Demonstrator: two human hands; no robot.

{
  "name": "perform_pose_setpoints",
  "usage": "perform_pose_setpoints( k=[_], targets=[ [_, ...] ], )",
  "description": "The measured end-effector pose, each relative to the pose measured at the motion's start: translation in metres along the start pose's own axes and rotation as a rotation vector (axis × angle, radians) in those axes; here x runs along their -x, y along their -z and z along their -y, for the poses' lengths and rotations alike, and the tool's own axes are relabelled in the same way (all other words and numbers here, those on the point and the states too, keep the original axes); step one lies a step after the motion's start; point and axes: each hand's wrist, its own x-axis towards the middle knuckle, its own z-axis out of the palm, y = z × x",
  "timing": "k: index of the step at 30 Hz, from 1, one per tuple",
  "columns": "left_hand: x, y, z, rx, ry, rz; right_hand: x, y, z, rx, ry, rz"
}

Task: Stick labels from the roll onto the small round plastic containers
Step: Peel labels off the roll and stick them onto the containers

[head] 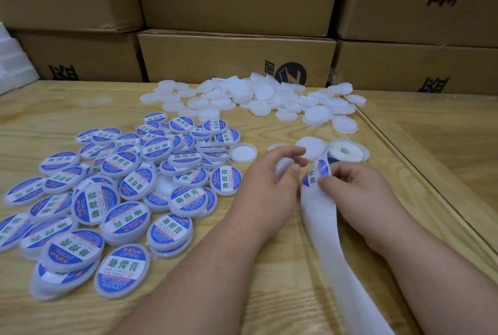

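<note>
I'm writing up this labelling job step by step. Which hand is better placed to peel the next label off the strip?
Probably the right hand: it pinches the label; the left hand holds a blank container.

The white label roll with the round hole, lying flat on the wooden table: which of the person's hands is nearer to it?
Right. The right hand lies just in front of the white label roll, pinching a blue label. The left hand sits further left.

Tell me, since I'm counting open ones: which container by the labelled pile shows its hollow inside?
The unlabelled white container at the labelled pile's right edge; its raised rim faces up.
</note>
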Motion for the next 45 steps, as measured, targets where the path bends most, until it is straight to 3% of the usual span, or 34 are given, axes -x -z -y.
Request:
perform_pose_setpoints(
  k=[5, 21, 37, 45],
  targets=[
    [0.001, 0.000, -0.002, -0.068, 0.009, 0.024, 0.008, -0.004, 0.008, 0.006, 0.075, 0.117],
    [0.002, 0.002, -0.006, -0.137, 0.044, 0.031, 0.005, -0.002, 0.006, -0.209, 0.020, 0.083],
    [-0.003, 0.005, -0.006, 0.040, 0.161, -0.051, 0.001, -0.003, 0.001, -0.160, 0.067, 0.051],
    [-0.002, 0.004, -0.007, -0.054, 0.118, -0.062, -0.001, -0.003, -0.004, -0.109, 0.138, 0.087]
  ],
)
